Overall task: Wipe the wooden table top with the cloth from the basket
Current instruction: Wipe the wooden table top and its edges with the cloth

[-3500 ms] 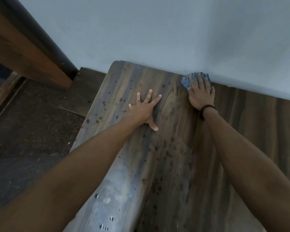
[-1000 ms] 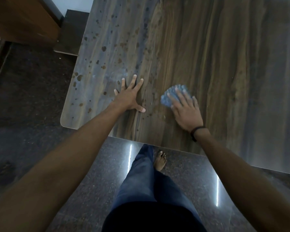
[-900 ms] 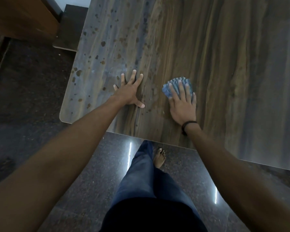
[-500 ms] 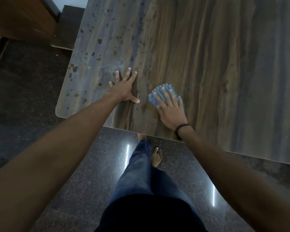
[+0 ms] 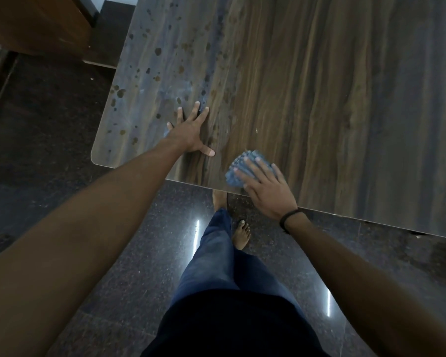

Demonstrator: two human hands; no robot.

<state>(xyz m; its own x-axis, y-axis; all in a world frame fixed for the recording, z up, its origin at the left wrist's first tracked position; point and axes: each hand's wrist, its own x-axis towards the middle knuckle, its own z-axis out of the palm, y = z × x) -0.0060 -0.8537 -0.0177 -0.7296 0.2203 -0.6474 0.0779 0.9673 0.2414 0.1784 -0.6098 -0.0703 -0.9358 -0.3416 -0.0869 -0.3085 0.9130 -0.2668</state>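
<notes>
The wooden table top (image 5: 319, 94) fills the upper right, its left part speckled with dark wet spots. A crumpled blue cloth (image 5: 238, 168) lies at the near edge of the table, pressed flat under the fingers of my right hand (image 5: 264, 185), whose wrist hangs past the edge. My left hand (image 5: 189, 134) rests flat on the table with fingers spread, left of the cloth and holding nothing.
Dark polished stone floor (image 5: 49, 140) surrounds the table, with bright light reflections. My legs in blue trousers (image 5: 224, 256) and a bare foot stand just below the near edge. A brown wooden piece of furniture (image 5: 36, 24) stands at the upper left. No basket is visible.
My right hand has dragged the cloth from the far wall side back to the table's near edge. The left hand stays planted flat. My view has tilted down toward the floor.
</notes>
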